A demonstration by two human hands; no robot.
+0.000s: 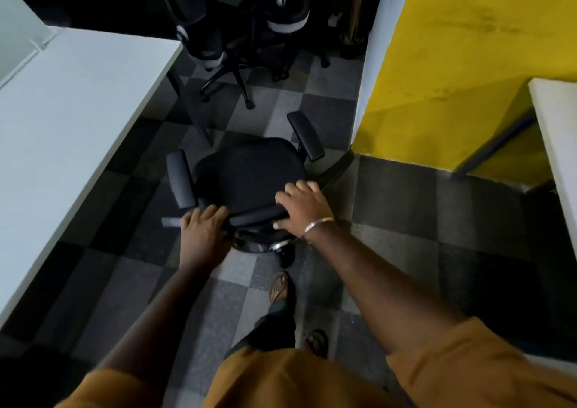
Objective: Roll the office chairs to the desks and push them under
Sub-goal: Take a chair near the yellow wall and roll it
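A black office chair [249, 173] with two padded armrests stands on the checkered floor in front of me, seen from above and behind. My left hand [203, 229] grips the left end of its backrest top. My right hand [301, 206] curls over the right end of the same backrest edge, thumb underneath. A white desk [62, 120] runs along the left, its edge close to the chair's left armrest. Part of another white desk [559, 132] shows at the right edge.
Two more black office chairs [237, 32] with wheeled bases stand at the far end of the aisle. A yellow wall [452, 64] with a white corner post juts in on the right, close to the chair's right armrest. My sandalled feet [281, 285] are just behind the chair's base.
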